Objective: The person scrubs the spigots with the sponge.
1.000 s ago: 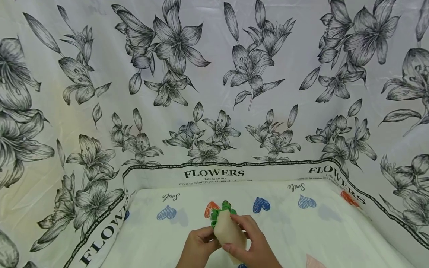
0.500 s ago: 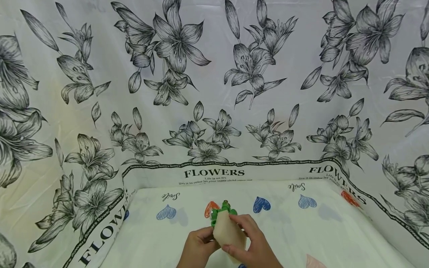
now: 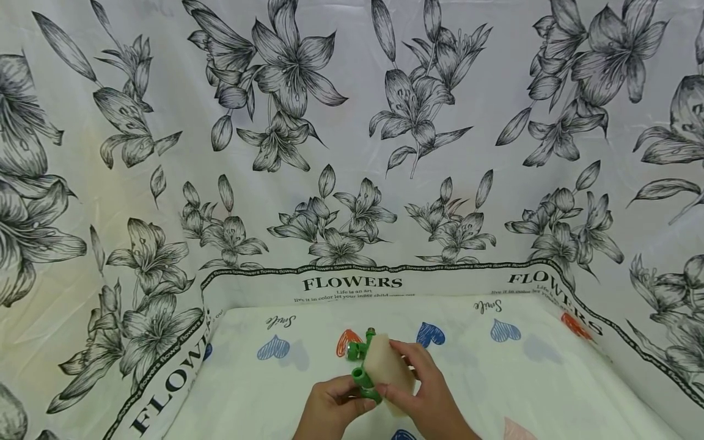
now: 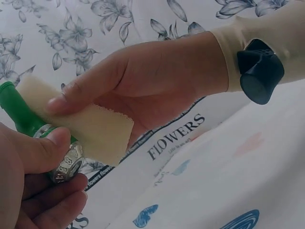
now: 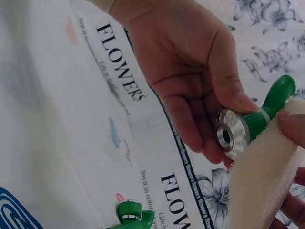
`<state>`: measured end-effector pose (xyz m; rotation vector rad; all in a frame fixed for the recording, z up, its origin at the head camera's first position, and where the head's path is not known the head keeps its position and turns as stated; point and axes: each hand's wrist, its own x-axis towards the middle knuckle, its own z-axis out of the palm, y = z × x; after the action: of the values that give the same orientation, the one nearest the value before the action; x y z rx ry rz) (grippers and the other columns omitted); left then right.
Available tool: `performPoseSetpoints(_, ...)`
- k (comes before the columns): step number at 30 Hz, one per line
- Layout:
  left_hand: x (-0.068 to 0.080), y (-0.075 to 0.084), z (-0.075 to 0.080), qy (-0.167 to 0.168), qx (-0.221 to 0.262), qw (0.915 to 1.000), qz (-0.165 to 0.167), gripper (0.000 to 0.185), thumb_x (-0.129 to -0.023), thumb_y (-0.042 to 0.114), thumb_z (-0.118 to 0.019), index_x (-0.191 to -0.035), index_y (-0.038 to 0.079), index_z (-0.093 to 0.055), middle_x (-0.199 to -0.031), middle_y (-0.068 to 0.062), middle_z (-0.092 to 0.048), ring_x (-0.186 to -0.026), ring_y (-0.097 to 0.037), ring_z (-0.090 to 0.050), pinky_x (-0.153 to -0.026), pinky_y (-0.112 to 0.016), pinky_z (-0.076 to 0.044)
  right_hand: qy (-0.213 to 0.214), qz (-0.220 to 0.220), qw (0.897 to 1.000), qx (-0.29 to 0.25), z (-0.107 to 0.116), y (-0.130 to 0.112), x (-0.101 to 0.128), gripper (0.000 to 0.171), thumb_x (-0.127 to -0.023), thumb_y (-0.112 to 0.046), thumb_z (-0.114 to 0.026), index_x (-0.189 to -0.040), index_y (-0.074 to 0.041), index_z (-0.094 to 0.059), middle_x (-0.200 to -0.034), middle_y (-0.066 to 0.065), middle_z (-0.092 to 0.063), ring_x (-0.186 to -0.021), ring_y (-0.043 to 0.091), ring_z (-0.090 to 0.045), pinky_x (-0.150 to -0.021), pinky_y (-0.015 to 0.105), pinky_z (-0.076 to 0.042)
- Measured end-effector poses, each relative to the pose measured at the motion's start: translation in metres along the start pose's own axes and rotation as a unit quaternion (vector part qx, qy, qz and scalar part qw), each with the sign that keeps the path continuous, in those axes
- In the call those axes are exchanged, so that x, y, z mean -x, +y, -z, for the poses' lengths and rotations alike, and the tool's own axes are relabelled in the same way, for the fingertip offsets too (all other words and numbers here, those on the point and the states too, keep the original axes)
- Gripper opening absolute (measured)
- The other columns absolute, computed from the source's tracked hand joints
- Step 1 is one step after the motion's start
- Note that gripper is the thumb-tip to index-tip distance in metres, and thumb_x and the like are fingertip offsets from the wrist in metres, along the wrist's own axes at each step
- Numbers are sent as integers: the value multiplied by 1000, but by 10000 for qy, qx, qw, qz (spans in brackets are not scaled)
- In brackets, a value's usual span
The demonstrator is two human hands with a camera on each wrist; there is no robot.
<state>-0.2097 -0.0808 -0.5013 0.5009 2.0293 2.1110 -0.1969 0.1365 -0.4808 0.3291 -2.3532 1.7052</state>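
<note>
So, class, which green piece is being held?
The green piece nearest the person, pinched in the left hand beside the sponge; the green farther off shows no fingers around it.

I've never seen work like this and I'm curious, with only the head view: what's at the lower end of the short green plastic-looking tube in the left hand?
Observer: The right wrist view shows a shiny silver scalloped ring with a dark round centre, on the green plastic-looking tube that the left hand holds.
Operator: Is the pale cream block in the right hand smooth?
Observer: No, up close in the right wrist view its surface is finely porous, like sponge.
Operator: Anything worn above that hand?
Observer: Yes, the left wrist view shows a cream cloth sleeve carrying a dark, rounded device.
</note>
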Motion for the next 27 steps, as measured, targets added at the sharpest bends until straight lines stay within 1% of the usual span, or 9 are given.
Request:
performPoseSetpoints(5,0,1,-2,-27,38,10000,-20,25,-94,3,-85,-118,0,-82,-114,-10,-79,-104,-23,-77,-85,-31,-63,58,-37,9999,-78,2,4,-2,62,-89,-29,-93,-146,-28,-66,-126,-6,-61,-112,21,-58,-87,39,-50)
performPoseSetpoints(8,1,2,-3,-4,55,10000,6,25,-94,2,-84,-119,0,-82,-114,-10,-80,-103,-21,-77,-85,-30,-62,74,-18,10000,1,3,7,-3,62,-90,-31,-92,-147,-27,-66,-127,-6,-60,-112,21,-57,-86,37,-50)
performPoseSetpoints(12,2,3,-4,-110,-23,9999,-48,27,-94,3,-85,-120,-2,-81,-114,-10,-80,-104,-22,-77,-86,-31,-63,357,-76,9992,146,7,12,-6,66,-91,-32,-92,-149,-21,-64,-129,-3,-60,-112,22,-57,-88,38,-54)
performPoseSetpoints(15,2,4,-5,-231,-60,9997,-80,28,-94,6,-85,-120,-2,-81,-114,-10,-80,-105,-24,-77,-88,-32,-63,538,-242,9982,68,11,16,-9,67,-92,-32,-91,-150,-17,-63,-132,1,-60,-113,23,-57,-89,40,-56)
performPoseSetpoints(17,2,4,-5,-258,-68,9996,-58,27,-94,8,-86,-119,-1,-82,-113,-10,-80,-106,-25,-77,-88,-32,-63,517,-361,9980,-49,12,19,-10,67,-92,-33,-91,-150,-17,-62,-134,2,-59,-113,24,-57,-89,40,-57)
performPoseSetpoints(21,2,3,-6,-207,-118,9997,-2,25,-93,10,-87,-117,2,-83,-112,-9,-80,-106,-25,-77,-87,-33,-63,389,-443,9981,-191,11,22,-9,67,-94,-35,-90,-152,-19,-61,-136,2,-58,-115,24,-57,-91,39,-56)
performPoseSetpoints(24,1,3,-6,-145,-148,9998,17,25,-93,8,-86,-118,2,-83,-112,-9,-80,-104,-24,-77,-86,-32,-63,312,-483,9981,-206,9,20,-7,67,-94,-36,-89,-152,-19,-60,-136,1,-58,-116,23,-57,-93,39,-55)
performPoseSetpoints(27,0,3,-6,-57,-142,9999,50,26,-94,6,-85,-119,1,-82,-112,-9,-80,-102,-23,-77,-84,-30,-63,188,-503,9979,-349,6,18,-4,66,-95,-34,-89,-152,-19,-59,-137,2,-58,-117,24,-56,-94,39,-54)
